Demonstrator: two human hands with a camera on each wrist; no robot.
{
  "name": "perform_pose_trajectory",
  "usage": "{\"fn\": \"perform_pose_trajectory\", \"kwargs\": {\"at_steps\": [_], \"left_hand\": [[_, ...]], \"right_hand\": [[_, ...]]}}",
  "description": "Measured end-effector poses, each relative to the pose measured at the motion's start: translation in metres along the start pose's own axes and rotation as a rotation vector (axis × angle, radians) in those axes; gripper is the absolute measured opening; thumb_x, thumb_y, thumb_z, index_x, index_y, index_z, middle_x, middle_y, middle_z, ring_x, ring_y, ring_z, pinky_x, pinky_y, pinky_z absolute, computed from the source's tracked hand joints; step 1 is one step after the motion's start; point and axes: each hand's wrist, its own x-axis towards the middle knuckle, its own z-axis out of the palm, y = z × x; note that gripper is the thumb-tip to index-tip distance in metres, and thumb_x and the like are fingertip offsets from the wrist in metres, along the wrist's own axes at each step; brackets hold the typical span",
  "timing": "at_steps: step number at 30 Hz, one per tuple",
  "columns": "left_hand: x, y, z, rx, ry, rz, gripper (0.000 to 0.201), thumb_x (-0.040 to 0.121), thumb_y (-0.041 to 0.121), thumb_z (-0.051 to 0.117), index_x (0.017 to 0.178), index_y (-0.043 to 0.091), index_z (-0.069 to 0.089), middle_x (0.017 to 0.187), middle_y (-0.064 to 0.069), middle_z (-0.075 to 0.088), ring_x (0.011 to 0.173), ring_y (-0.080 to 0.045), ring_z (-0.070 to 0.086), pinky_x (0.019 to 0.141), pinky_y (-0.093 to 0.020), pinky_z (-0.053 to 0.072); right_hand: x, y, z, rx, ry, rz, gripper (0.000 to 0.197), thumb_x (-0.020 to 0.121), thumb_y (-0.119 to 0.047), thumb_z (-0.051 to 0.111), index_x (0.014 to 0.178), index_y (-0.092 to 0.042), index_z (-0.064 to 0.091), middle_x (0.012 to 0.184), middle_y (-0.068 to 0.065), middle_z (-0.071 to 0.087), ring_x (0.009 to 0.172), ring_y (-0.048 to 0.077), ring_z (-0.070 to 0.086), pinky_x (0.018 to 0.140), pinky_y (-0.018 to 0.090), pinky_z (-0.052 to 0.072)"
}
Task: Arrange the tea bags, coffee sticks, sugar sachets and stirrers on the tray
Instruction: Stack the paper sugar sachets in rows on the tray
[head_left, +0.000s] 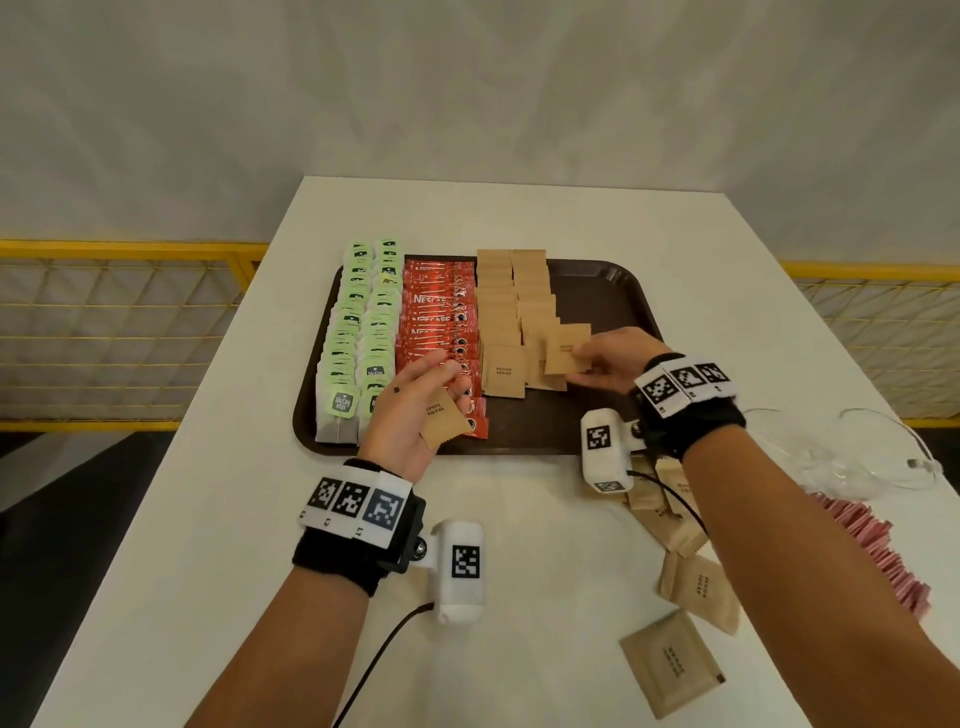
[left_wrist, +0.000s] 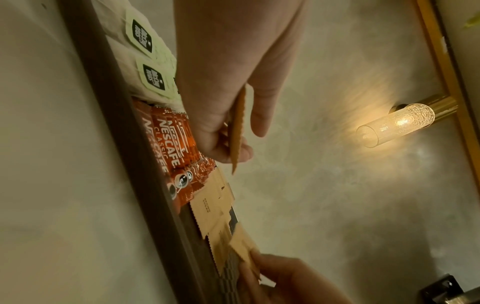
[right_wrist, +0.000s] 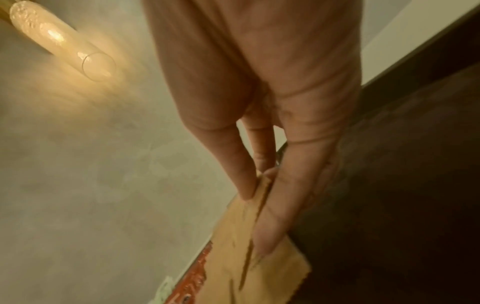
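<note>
Head view, item by item. Dark brown rectangular plastic tray (head_left: 613, 291) on the white tabletop (head_left: 218, 519), stocked in columns running away from the person: two columns of pale green tagged tea bags (head_left: 358, 332) at the left edge, overlapping like roof tiles; one column of red foil coffee sticks (head_left: 436, 317) just beside them; two columns of tan paper brown-sugar sachets (head_left: 511, 301) next along. Shingling each column likely keeps every label readable and saves floor space. The right portion of the tray floor shows bare, probably reserved for the remaining stock.

Right hand (head_left: 618, 364): thumb and fingers pinching one tan sachet (head_left: 566, 351) by its edge, held low over the near end of the second sugar column, apparently to lay it as the next tile.

Left hand (head_left: 415, 410): palm up above the near end of the coffee column, fingers curled around a spare tan sachet (head_left: 444, 418), seemingly kept ready as the next one to place.

Unplaced stock on the tabletop, right of the tray: loose tan sachets (head_left: 670, 662) scattered near the person's right forearm; a heap of pink paper-wrapped sticks (head_left: 872, 551) beyond them, whether sugar or stirrers I cannot tell. Crumpled clear plastic (head_left: 872, 452) lies further off.

Sachets: flat, square, matte paper with serrated ends and small dark print.
</note>
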Motion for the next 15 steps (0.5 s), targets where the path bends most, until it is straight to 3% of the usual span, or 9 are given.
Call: {"fn": "perform_pose_trajectory", "kwargs": {"at_steps": [2, 4, 6, 8, 12, 15], "left_hand": [[0.000, 0.000, 0.002, -0.007, -0.011, -0.014, 0.015, 0.087, 0.002, 0.059, 0.096, 0.013, 0.059, 0.083, -0.008, 0.064, 0.067, -0.014, 0.064, 0.057, -0.024, 0.054], [0.000, 0.000, 0.005, -0.010, -0.016, -0.026, 0.011, 0.088, 0.003, 0.058, 0.093, 0.013, 0.058, 0.082, -0.008, 0.064, 0.069, -0.014, 0.063, 0.058, -0.024, 0.055], [-0.002, -0.001, 0.007, -0.022, -0.029, -0.044, 0.003, 0.091, 0.008, 0.056, 0.091, 0.011, 0.058, 0.081, -0.007, 0.063, 0.070, -0.014, 0.063, 0.059, -0.024, 0.056], [-0.002, 0.000, 0.007, -0.052, -0.037, -0.059, 0.005, 0.093, 0.008, 0.053, 0.097, 0.008, 0.056, 0.083, -0.008, 0.062, 0.070, -0.015, 0.064, 0.060, -0.025, 0.057], [-0.002, 0.000, 0.003, -0.088, -0.062, -0.095, 0.031, 0.089, -0.014, 0.034, 0.112, 0.001, 0.048, 0.095, -0.013, 0.060, 0.086, -0.021, 0.062, 0.073, -0.031, 0.054], [-0.002, -0.001, 0.003, -0.020, -0.086, -0.111, 0.034, 0.090, -0.014, 0.033, 0.117, 0.000, 0.045, 0.103, -0.013, 0.062, 0.094, -0.022, 0.062, 0.081, -0.033, 0.051]], "right_hand": [[0.001, 0.008, -0.006, -0.142, 0.026, 0.040, 0.018, 0.088, -0.004, 0.060, 0.106, 0.000, 0.059, 0.099, 0.014, 0.063, 0.078, 0.018, 0.061, 0.066, 0.030, 0.055], [0.003, 0.014, -0.008, -0.337, 0.062, 0.033, 0.021, 0.085, -0.009, 0.065, 0.105, -0.001, 0.064, 0.076, 0.009, 0.059, 0.062, 0.014, 0.051, 0.055, 0.025, 0.045], [0.004, 0.014, -0.006, -0.453, 0.083, 0.007, 0.021, 0.083, -0.011, 0.069, 0.101, -0.001, 0.066, 0.065, 0.006, 0.053, 0.058, 0.014, 0.047, 0.055, 0.026, 0.040], [0.007, 0.010, -0.003, -0.528, 0.103, -0.021, 0.021, 0.080, -0.013, 0.072, 0.097, -0.001, 0.067, 0.065, 0.006, 0.055, 0.058, 0.016, 0.048, 0.061, 0.028, 0.043], [0.014, 0.004, 0.005, -0.597, 0.106, -0.065, 0.014, 0.078, -0.013, 0.074, 0.080, -0.002, 0.066, 0.067, 0.008, 0.060, 0.062, 0.017, 0.053, 0.079, 0.034, 0.048], [0.023, 0.006, 0.009, -0.615, 0.108, -0.074, 0.016, 0.076, -0.010, 0.076, 0.077, 0.000, 0.064, 0.075, 0.014, 0.067, 0.079, 0.024, 0.065, 0.091, 0.040, 0.051]]}}
